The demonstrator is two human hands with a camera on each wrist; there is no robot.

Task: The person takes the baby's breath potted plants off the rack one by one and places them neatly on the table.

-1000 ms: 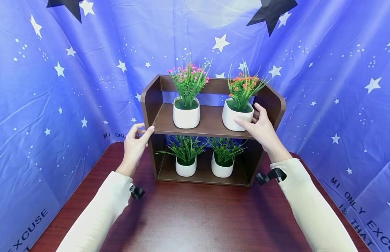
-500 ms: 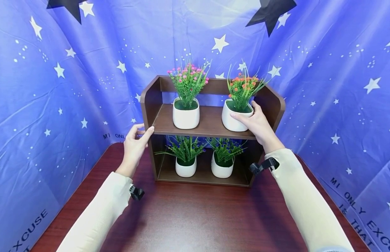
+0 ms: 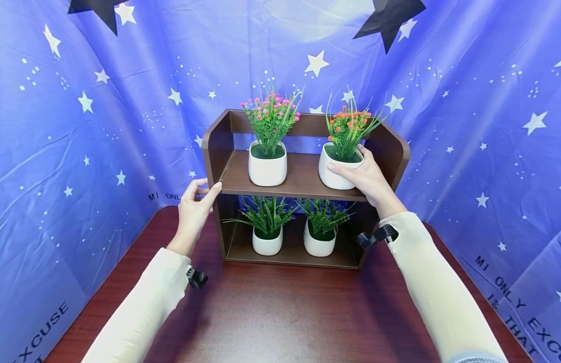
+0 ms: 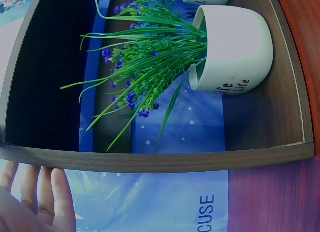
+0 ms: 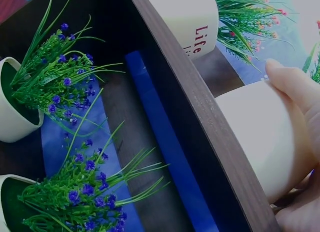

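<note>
A potted plant with orange flowers (image 3: 339,166) stands in its white pot at the right of the upper shelf. My right hand (image 3: 371,176) grips that pot, thumb across the front and fingers round the right side, partly hidden. On the left, my left hand (image 3: 195,209) touches the outer left side of the brown two-tier shelf (image 3: 303,171). The left wrist view shows its fingers (image 4: 60,197) fairly straight, tips against the side panel. A potted plant with pink flowers (image 3: 267,169) stands at the left of the upper shelf.
Two white-potted plants with blue-purple flowers, a left one (image 3: 267,244) and a right one (image 3: 319,244), stand on the lower shelf. The shelf stands on a reddish-brown table (image 3: 280,307). A blue star-patterned curtain (image 3: 126,126) surrounds the table's back and sides.
My right hand has moved slightly left and closed further round the orange-flowered plant's pot, its thumb farther across the front. The pot has barely shifted. My left hand keeps its place.
</note>
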